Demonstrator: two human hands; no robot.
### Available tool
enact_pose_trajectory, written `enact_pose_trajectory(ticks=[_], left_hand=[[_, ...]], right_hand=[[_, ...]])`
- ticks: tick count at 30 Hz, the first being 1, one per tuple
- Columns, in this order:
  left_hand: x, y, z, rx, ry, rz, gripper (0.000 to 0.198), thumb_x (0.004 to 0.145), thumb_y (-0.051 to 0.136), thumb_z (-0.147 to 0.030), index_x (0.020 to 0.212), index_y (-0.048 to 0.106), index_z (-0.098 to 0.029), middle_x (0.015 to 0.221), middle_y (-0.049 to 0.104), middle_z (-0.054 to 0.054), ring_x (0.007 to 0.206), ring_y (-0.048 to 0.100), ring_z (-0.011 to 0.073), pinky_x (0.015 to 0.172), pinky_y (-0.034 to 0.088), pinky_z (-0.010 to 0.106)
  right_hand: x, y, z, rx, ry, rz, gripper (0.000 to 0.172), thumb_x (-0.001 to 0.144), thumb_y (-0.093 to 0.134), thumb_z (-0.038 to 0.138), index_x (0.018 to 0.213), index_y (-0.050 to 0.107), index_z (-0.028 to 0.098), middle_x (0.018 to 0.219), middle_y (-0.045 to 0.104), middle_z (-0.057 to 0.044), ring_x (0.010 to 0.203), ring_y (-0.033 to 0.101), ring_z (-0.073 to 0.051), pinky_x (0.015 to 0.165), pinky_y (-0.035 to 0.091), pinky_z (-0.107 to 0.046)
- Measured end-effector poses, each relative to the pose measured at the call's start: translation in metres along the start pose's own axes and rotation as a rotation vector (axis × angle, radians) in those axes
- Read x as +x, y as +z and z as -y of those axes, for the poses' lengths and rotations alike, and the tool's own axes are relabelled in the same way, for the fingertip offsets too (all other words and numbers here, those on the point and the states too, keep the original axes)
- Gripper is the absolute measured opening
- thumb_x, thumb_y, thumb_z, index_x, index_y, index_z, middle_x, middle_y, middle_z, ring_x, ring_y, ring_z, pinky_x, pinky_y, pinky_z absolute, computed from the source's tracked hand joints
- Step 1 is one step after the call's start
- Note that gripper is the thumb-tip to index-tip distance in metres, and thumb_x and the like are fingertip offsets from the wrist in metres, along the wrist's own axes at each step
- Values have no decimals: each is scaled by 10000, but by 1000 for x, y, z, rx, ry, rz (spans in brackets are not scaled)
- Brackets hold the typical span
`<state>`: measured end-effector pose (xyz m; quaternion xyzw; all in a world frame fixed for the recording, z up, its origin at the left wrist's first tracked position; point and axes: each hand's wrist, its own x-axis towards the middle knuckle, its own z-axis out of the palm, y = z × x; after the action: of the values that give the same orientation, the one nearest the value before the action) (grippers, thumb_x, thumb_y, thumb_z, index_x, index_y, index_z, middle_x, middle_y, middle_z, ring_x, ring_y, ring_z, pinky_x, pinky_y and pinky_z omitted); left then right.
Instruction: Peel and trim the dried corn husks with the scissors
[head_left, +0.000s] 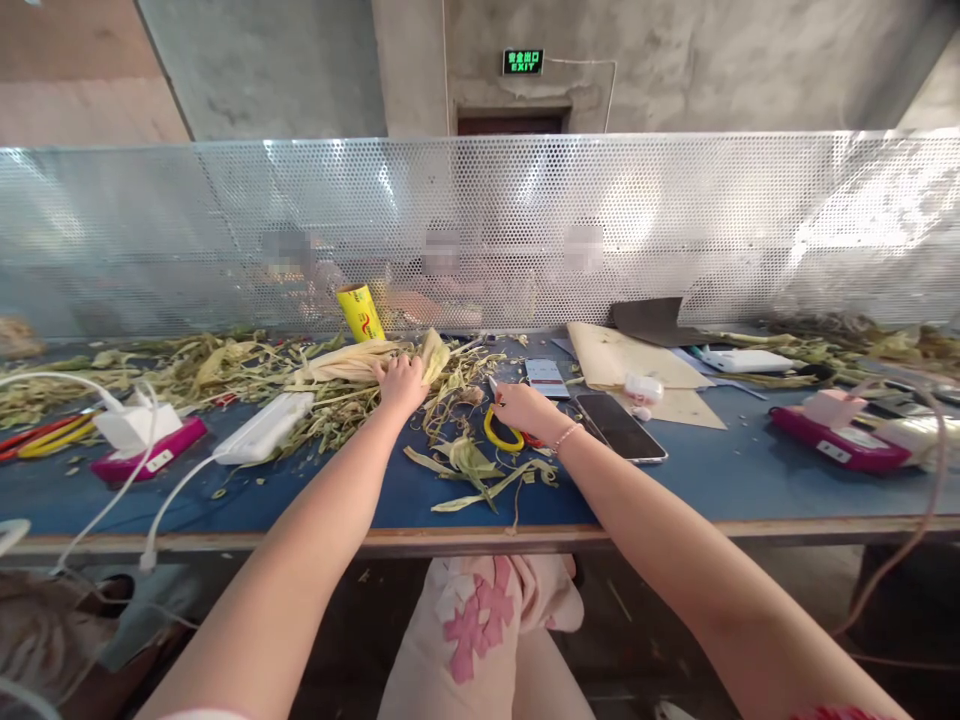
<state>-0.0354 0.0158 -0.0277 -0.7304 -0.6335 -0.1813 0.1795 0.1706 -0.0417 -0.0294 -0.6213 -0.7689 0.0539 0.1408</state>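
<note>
Yellow can [361,314], contents hidden from me: nearer and right of it, my left hand [403,385] clamps dried husks [349,362]; farther right, my right hand [520,408] meets a yellow-handled tool [491,434], gripping or not I cannot tell.

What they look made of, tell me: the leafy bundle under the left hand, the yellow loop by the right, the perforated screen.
Leafy bundle: apparently dried plant, matt, papery and creased. Yellow loop: probably plastic, smooth, evenly coloured. Perforated screen: likely metal, silvery, with bright reflections between regular holes.

Blue tabletop [300,498], scattered dried leaves [471,460], yellow cylinder [360,312], dark-screened phone [621,428], tan paper [634,358], magenta power strips [150,452]
</note>
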Motion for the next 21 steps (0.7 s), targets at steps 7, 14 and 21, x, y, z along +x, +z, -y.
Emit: enact_pose_trajectory(ticks=[7, 14, 21], left_hand=[[2, -3, 8, -27, -67, -48, 208, 748, 533, -250, 922, 622, -177, 1031, 580, 130, 1075, 470, 316, 999, 163, 576], [7, -17, 13, -271, -221, -251, 260, 842, 432, -348, 899, 641, -202, 1147, 578, 97, 1124, 442, 284, 982, 254, 467], [14, -21, 15, -502, -412, -204, 420, 901, 268, -374, 818, 637, -190, 951, 671, 99, 1022, 533, 268, 873, 349, 388]], right_hand=[[-1, -3, -1, 19, -1, 3, 252, 794, 441, 239, 950, 615, 145, 961, 663, -138, 897, 619, -244, 676, 425, -279], [1, -2, -1, 18, -18, -13, 252, 795, 441, 245, 924, 636, 148, 968, 670, -125, 913, 615, -237, 695, 415, -268], [0, -3, 0, 30, -22, -5, 249, 796, 443, 237, 922, 637, 144, 959, 670, -133, 921, 611, -240, 715, 420, -274]])
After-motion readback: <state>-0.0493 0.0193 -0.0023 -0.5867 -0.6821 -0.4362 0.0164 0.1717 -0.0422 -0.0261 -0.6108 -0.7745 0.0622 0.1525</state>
